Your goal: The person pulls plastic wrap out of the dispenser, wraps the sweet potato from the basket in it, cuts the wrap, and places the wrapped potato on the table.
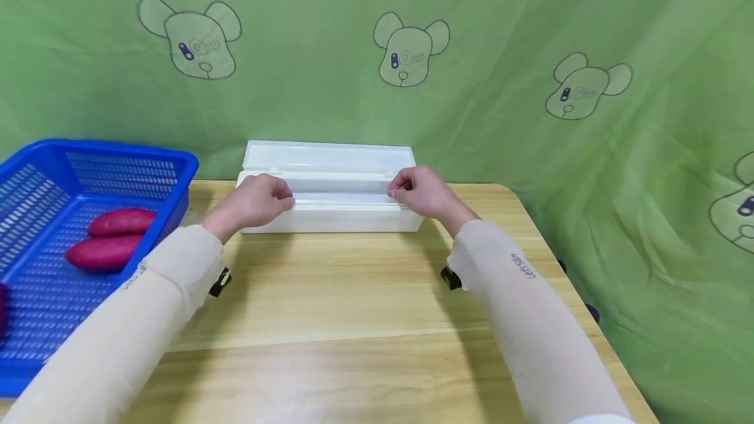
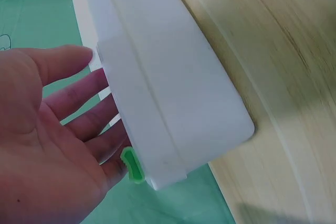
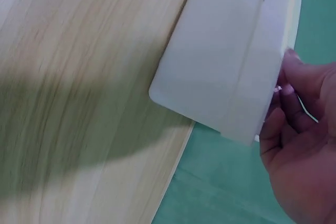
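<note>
A long white box point(image 1: 330, 221), which looks like a cling film dispenser, lies near the back of the table with its lid point(image 1: 330, 156) raised behind. Clear plastic film point(image 1: 344, 199) stretches along its opening between the hands. My left hand point(image 1: 254, 200) pinches the film at the left part of the front edge; in the left wrist view its fingers reach behind the box wall. At the right part, my right hand point(image 1: 425, 194) pinches the film between thumb and curled fingers. A small green piece point(image 2: 133, 165) shows at the box's left end.
To the left stands a blue plastic basket point(image 1: 191, 178) with several dark red sweet potatoes point(image 1: 108, 252) in it. The wooden table point(image 1: 330, 306) ends at the right in a rounded back corner. Green cloth point(image 1: 318, 51) with mouse-like outlines hangs behind and at the right.
</note>
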The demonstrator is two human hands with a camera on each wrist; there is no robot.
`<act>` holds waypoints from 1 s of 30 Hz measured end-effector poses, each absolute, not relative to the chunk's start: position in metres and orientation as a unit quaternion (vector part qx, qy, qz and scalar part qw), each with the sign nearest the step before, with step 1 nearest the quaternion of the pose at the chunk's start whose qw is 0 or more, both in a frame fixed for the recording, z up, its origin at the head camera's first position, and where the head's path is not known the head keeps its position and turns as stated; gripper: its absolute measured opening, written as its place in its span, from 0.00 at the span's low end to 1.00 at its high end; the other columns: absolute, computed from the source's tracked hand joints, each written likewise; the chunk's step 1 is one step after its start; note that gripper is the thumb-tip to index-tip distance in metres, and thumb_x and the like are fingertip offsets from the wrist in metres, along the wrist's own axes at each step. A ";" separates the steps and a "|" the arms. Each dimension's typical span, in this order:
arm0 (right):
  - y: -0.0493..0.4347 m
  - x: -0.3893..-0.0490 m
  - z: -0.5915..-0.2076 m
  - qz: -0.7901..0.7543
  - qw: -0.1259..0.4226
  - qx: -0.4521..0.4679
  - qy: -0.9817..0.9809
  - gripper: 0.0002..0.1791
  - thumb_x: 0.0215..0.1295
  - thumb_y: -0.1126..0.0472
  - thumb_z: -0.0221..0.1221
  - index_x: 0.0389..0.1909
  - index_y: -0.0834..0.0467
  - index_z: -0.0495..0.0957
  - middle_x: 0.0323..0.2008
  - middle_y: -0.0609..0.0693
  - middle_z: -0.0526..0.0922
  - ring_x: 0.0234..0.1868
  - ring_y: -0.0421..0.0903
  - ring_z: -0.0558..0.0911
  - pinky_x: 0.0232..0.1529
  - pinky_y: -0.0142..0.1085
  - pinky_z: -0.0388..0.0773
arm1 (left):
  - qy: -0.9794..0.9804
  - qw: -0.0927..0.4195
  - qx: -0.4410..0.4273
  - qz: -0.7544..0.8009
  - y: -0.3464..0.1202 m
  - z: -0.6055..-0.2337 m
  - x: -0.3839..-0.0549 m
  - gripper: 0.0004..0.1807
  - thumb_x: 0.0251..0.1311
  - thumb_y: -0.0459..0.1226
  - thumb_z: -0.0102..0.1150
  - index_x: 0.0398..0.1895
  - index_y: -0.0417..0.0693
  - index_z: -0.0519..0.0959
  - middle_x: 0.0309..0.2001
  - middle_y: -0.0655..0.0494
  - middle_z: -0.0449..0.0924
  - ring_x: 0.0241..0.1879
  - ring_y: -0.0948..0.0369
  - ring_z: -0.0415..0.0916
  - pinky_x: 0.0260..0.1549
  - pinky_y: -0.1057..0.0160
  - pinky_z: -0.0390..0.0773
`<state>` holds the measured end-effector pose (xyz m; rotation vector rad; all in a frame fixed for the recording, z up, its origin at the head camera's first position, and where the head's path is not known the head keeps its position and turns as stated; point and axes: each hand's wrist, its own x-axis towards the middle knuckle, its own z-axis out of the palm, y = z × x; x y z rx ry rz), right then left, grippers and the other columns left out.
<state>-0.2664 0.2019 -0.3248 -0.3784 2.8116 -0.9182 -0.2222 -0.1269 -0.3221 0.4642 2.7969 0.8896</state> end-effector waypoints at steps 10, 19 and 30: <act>0.199 -0.267 -0.331 -0.344 0.043 -0.112 0.931 0.10 0.83 0.61 0.57 0.51 0.64 0.81 0.37 0.54 0.79 0.37 0.47 0.73 0.37 0.35 0.73 | 0.944 0.054 0.121 0.302 -0.116 -0.326 -0.231 0.24 0.73 0.37 0.57 0.66 0.30 0.77 0.66 0.29 0.80 0.68 0.35 0.77 0.71 0.38 0.75; 0.193 -0.266 -0.333 -0.368 0.025 -0.114 0.923 0.09 0.83 0.61 0.57 0.50 0.62 0.80 0.40 0.56 0.81 0.37 0.47 0.76 0.36 0.34 0.76 | 0.954 0.067 0.086 0.279 -0.112 -0.327 -0.244 0.23 0.71 0.38 0.60 0.63 0.33 0.81 0.63 0.34 0.84 0.64 0.39 0.81 0.66 0.40 0.79; 0.190 -0.266 -0.336 -0.394 0.027 -0.099 0.914 0.08 0.83 0.62 0.57 0.50 0.63 0.80 0.46 0.61 0.83 0.41 0.51 0.84 0.37 0.34 0.80 | 0.960 0.041 0.144 0.236 -0.120 -0.322 -0.259 0.14 0.59 0.33 0.73 0.47 0.36 0.90 0.52 0.38 0.89 0.53 0.43 0.82 0.60 0.43 0.82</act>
